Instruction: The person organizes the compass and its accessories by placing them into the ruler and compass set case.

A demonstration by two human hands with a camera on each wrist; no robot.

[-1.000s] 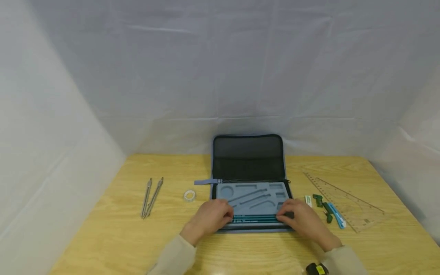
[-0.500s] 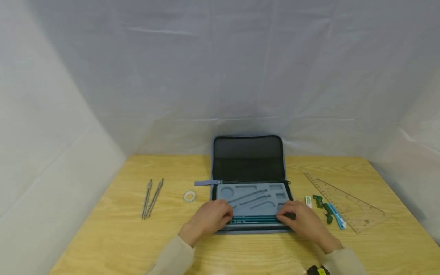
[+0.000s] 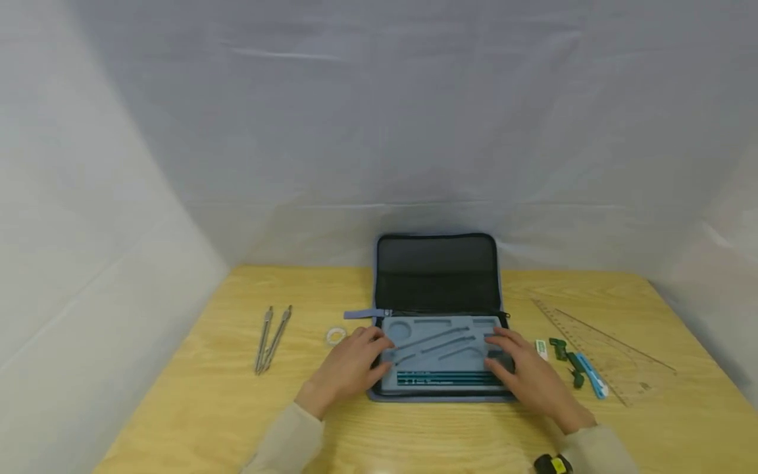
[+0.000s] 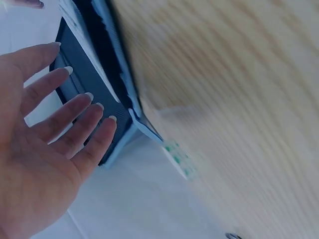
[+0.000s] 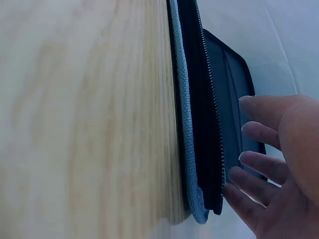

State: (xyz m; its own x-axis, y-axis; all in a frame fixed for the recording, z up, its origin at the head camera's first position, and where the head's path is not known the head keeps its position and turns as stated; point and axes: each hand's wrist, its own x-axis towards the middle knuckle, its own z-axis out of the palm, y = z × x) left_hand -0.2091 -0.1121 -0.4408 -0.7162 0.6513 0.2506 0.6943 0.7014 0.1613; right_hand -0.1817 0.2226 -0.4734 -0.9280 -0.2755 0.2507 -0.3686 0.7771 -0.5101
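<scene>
A zip case (image 3: 436,276) stands open on the table, its dark lid leaning upright at the back. In its base lies a grey-blue foam tray (image 3: 423,359) with shaped hollows. Several dark green pencils (image 3: 441,378) lie side by side in the tray's front slot. My left hand (image 3: 349,365) hovers at the tray's left side with fingers spread; the left wrist view shows the same hand (image 4: 55,129) holding nothing. Over the right end is my right hand (image 3: 527,374), fingers apart and partly covering the hollows there. That palm (image 5: 279,174) is bare in the right wrist view.
Two silver compasses (image 3: 272,341) and a tape roll (image 3: 336,336) lie left of the case. On the right are an eraser (image 3: 541,349), small dark green pieces (image 3: 558,349), a blue cutter (image 3: 592,376) and clear set squares (image 3: 606,349). A black-and-yellow object (image 3: 553,464) sits at the front.
Both hands have let go of the pencils and lifted away, their fingers spreading. The pencils stay in the front slot. The head view has shifted slightly.
</scene>
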